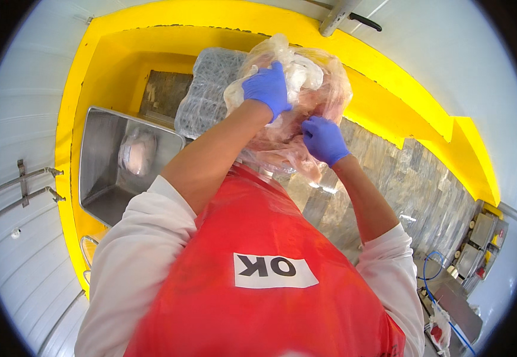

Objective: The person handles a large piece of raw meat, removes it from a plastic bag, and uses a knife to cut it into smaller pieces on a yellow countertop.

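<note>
Free room over the floor (389, 172) right of the plastic bag (307, 99), film-wrapped stack (209, 89) against its left

Two hands in blue gloves: one left hand (265, 90) and one right hand (325, 141). Two white cloth sleeves (142, 229). One large clear plastic bag (331, 80) of pale pink contents. One clear plastic-wrapped bundle (209, 89). One rectangular stainless-steel basin (100, 157) containing one pale pink package (137, 152). One glossy red apron (234, 232) bearing one rectangular white label (275, 271). Two grey metal wall pipes (36, 174).
</note>
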Available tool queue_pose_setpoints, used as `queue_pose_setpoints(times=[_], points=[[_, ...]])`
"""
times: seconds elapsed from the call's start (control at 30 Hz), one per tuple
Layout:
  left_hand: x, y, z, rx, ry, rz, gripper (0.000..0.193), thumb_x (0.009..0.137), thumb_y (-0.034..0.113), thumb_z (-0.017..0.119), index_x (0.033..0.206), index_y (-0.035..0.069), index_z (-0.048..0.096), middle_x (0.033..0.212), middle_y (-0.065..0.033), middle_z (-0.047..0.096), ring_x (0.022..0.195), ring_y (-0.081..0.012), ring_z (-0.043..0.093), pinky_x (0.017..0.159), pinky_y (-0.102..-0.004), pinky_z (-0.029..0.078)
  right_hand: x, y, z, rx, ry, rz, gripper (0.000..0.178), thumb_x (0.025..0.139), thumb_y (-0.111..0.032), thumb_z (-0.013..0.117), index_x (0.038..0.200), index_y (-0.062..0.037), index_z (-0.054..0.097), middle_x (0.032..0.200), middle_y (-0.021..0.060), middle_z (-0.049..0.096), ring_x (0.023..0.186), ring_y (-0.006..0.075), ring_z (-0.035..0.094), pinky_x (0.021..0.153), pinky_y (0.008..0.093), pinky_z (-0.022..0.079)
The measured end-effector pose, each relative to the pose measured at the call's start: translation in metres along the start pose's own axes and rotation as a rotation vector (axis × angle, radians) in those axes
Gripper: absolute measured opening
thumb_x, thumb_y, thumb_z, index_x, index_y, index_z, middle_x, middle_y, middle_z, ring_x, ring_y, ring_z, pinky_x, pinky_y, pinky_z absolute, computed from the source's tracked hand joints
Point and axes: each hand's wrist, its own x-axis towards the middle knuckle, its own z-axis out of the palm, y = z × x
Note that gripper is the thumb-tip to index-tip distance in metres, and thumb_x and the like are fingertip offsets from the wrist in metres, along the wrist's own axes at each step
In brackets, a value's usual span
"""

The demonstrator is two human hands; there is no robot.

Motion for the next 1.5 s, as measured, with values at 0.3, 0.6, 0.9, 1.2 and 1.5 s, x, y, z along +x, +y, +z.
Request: queue_pose_setpoints(times=[0.3, 0.6, 0.9, 1.2, 1.5], points=[[-0.001, -0.001, 0.000, -0.081, -0.104, -0.043, 0.096, 0.070, 0.042, 0.095, 0.143, 0.005, 0.044, 0.130, -0.0233, 0.066, 0.120, -0.0374, 0.068, 0.098, -0.0530, 0.055, -0.030, -0.005, -0.024, 0.018, -0.177, -0.168, 0.006, 0.076, -0.007, 0.065, 0.073, -0.0078, 0.059, 0.083, 0.0129, 0.062, 0.090, 0.0376, 0.062, 0.074, 0.0504, 0.048], [0.000, -0.003, 0.002, -0.118, -0.112, -0.026, 0.094, 0.069, 0.041, 0.096, 0.140, 0.004, 0.046, 0.131, -0.0242, 0.067, 0.121, -0.0392, 0.067, 0.098, -0.0517, 0.056, -0.041, -0.046, -0.035, -0.087, 0.115, -0.029, 0.036, 0.076, -0.013, 0.072, 0.111, -0.0117, 0.067, 0.111, 0.0122, 0.062, 0.111, 0.0368, 0.059, 0.092, 0.0486, 0.047], [0.006, -0.010, 0.016, -0.107, -0.096, 0.034, 0.108, 0.065, 0.046, 0.094, 0.145, -0.004, 0.040, 0.133, -0.0318, 0.064, 0.121, -0.0448, 0.065, 0.102, -0.0499, 0.053, -0.037, -0.086, 0.040, -0.274, -0.070, -0.094, 0.026, 0.083, -0.018, 0.065, 0.106, -0.0073, 0.067, 0.102, 0.0111, 0.063, 0.101, 0.0304, 0.059, 0.090, 0.0466, 0.045], [0.002, -0.007, 0.003, -0.088, -0.159, 0.023, 0.107, 0.069, 0.048, 0.094, 0.147, -0.001, 0.039, 0.134, -0.0252, 0.064, 0.125, -0.0382, 0.064, 0.102, -0.0478, 0.054, -0.103, -0.075, 0.073, -0.094, -0.099, -0.116, 0.009, 0.078, -0.017, 0.069, 0.085, -0.0126, 0.065, 0.083, 0.0084, 0.058, 0.085, 0.0294, 0.059, 0.078, 0.0449, 0.045], [0.003, -0.008, 0.011, -0.070, -0.119, 0.018, 0.103, 0.069, 0.046, 0.093, 0.145, 0.000, 0.041, 0.135, -0.0253, 0.064, 0.126, -0.0381, 0.063, 0.103, -0.0474, 0.053, -0.111, -0.084, 0.041, 0.150, 0.247, 0.164, 0.032, 0.086, -0.018, 0.078, 0.115, -0.0081, 0.070, 0.102, 0.0147, 0.067, 0.098, 0.0369, 0.065, 0.088, 0.0475, 0.051]])
